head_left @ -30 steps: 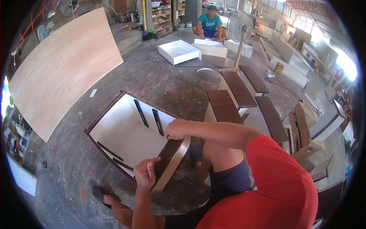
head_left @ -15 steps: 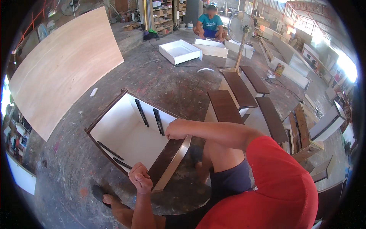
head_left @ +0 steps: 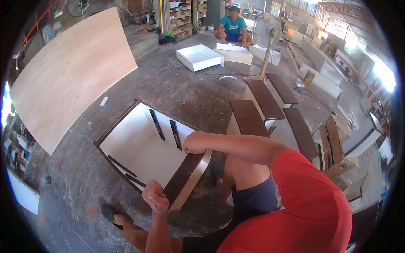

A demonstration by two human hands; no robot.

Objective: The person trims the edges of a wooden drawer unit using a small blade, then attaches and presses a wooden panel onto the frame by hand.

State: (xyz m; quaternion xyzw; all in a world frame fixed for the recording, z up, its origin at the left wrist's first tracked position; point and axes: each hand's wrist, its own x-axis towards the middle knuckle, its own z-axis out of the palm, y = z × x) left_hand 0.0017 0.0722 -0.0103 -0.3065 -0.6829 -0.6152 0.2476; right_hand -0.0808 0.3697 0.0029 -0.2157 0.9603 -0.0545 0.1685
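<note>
A cabinet shell (head_left: 139, 145) with a white inside and dark brown edges lies on the floor before me, its opening facing up. Black drawer slides run along its inner walls, two on the right wall (head_left: 175, 134) and two on the left wall (head_left: 122, 165). Across its near end is a dark brown panel (head_left: 185, 175) with a pale outer face. My left hand (head_left: 156, 197) is closed at the panel's left end, beside a slide. At the other end my right hand (head_left: 195, 143) is closed by the right wall's rim. What either hand grips is hidden.
Several brown-fronted drawers (head_left: 249, 118) stand to my right, before a stand fan (head_left: 270, 33). A large plywood sheet (head_left: 76, 76) leans at left. Farther back, a person in a teal shirt (head_left: 233, 26) squats behind a white drawer box (head_left: 200, 57). Wooden frames (head_left: 333, 141) lie at right.
</note>
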